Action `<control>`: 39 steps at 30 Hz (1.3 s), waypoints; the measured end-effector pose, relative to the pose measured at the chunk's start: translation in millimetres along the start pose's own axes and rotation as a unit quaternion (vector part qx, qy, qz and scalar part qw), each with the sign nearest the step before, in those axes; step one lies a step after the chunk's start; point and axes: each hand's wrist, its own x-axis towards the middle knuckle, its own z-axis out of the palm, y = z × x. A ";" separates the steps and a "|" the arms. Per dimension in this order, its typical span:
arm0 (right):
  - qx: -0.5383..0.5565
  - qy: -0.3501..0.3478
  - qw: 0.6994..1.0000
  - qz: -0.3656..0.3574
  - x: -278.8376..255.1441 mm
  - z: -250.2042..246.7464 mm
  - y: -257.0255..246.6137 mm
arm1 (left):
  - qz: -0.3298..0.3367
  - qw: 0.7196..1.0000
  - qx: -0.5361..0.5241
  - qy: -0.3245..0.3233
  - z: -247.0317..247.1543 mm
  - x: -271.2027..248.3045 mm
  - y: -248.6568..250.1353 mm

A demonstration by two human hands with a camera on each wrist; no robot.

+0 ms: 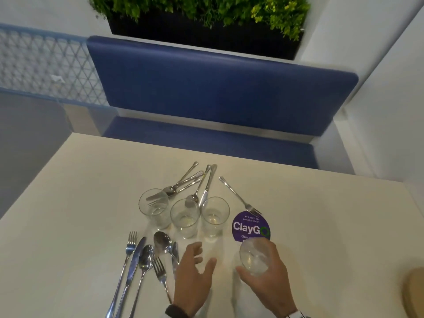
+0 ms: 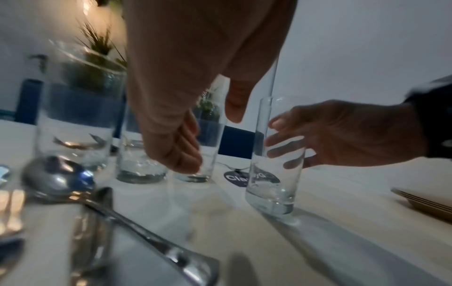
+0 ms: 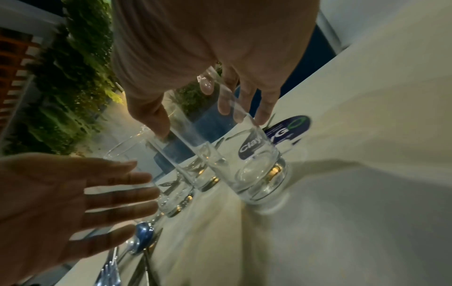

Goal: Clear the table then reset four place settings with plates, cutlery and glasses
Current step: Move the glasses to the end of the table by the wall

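My right hand (image 1: 256, 259) grips a clear empty glass (image 1: 252, 250) near the table's front, just below the purple ClayGo sticker (image 1: 249, 226). In the left wrist view this glass (image 2: 274, 174) leans, with its base at or just above the table. My left hand (image 1: 204, 254) hovers beside it, fingers relaxed and holding nothing. Three more glasses stand in a row behind: left (image 1: 154, 207), middle (image 1: 185, 218), right (image 1: 215, 215). Forks, a knife and spoons (image 1: 137, 255) lie left of my left hand. Another cutlery pile (image 1: 185, 182) lies behind the glasses.
A single fork (image 1: 238, 198) lies with its tines on the sticker. A stack of tan plates (image 2: 428, 201) sits at the table's right edge. A blue bench (image 1: 218, 88) runs along the far side under a planter (image 1: 206, 24).
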 end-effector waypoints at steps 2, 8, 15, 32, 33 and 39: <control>0.000 0.025 1.000 0.009 -11.4 -14.8 10.6 | -0.006 1.000 -0.020 0.008 18.1 7.0 1.5; 0.016 0.093 0.994 0.050 -23.2 -67.2 46.4 | -0.028 0.995 -0.061 0.073 56.8 19.6 18.3; 0.088 0.086 0.988 0.089 -15.0 -124.5 43.1 | -0.067 0.974 -0.100 0.194 91.4 39.4 34.7; 0.081 0.224 0.960 0.150 66.0 -297.9 109.9 | 0.070 0.973 0.056 0.211 127.8 24.1 98.1; 0.075 0.251 0.953 0.155 79.9 -316.8 115.0 | 0.091 0.978 0.067 0.173 133.4 17.9 110.9; 0.022 0.345 0.919 0.188 133.1 -411.5 162.6 | 0.162 0.978 0.095 -0.086 221.4 25.8 166.9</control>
